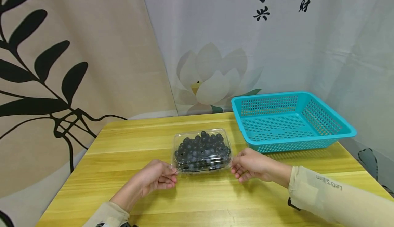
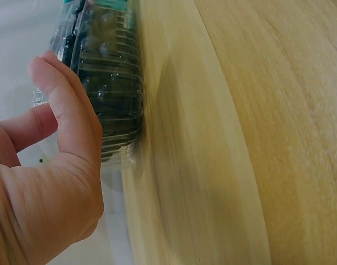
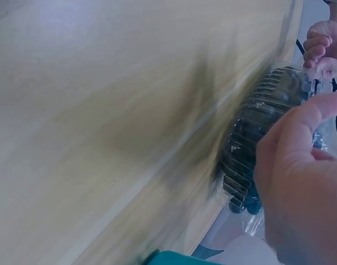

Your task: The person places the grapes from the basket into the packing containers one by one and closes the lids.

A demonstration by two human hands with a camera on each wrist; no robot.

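A clear plastic clamshell box (image 1: 212,168) full of blueberries (image 1: 197,146) sits on the wooden table, its lid down over the fruit. At its near left corner, my left hand (image 1: 155,177) pinches the rim between thumb and fingertips. My right hand (image 1: 253,165) pinches the near right corner in the same way, the other fingers curled underneath. The left wrist view shows the box's ribbed side wall (image 2: 110,83) beyond the fingers. In the right wrist view the back of the right hand (image 3: 306,182) covers part of the box.
A turquoise perforated basket (image 1: 303,139) stands at the table's back right, close beyond my right hand. The light wooden table (image 1: 123,145) ends at a printed curtain (image 1: 129,49) behind. Long sleeves (image 1: 332,192) cover both forearms.
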